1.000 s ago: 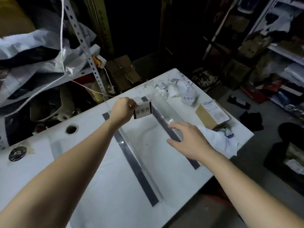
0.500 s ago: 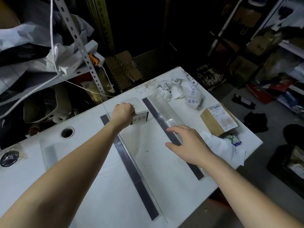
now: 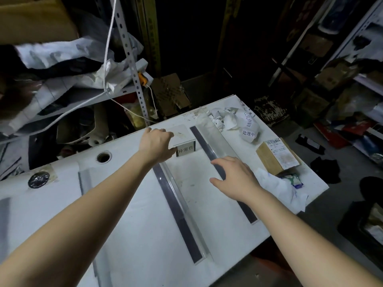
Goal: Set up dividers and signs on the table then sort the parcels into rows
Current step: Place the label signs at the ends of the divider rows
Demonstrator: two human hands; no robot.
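Observation:
A small sign [image 3: 186,150] with black characters stands on the white table [image 3: 145,235], at the far end of the lane between two clear dividers. My left hand [image 3: 156,144] grips its left side. The left divider [image 3: 178,206] and the right divider [image 3: 213,146] each have a dark base strip and a clear upright wall. My right hand [image 3: 234,179] hovers open over the right divider's strip, fingers spread. A third divider [image 3: 85,179] lies further left. A brown parcel [image 3: 277,156] with a white label rests at the table's right.
Crumpled white signs and paper [image 3: 238,123] lie at the far right corner. A crumpled paper sheet [image 3: 279,189] sits near the right edge. A cable hole [image 3: 104,157] and a dark round cap [image 3: 39,179] mark the table's left. Cluttered shelves [image 3: 62,65] stand behind.
My left hand has lowered the sign from the air down onto the table between the dividers. My right hand stayed over the right divider.

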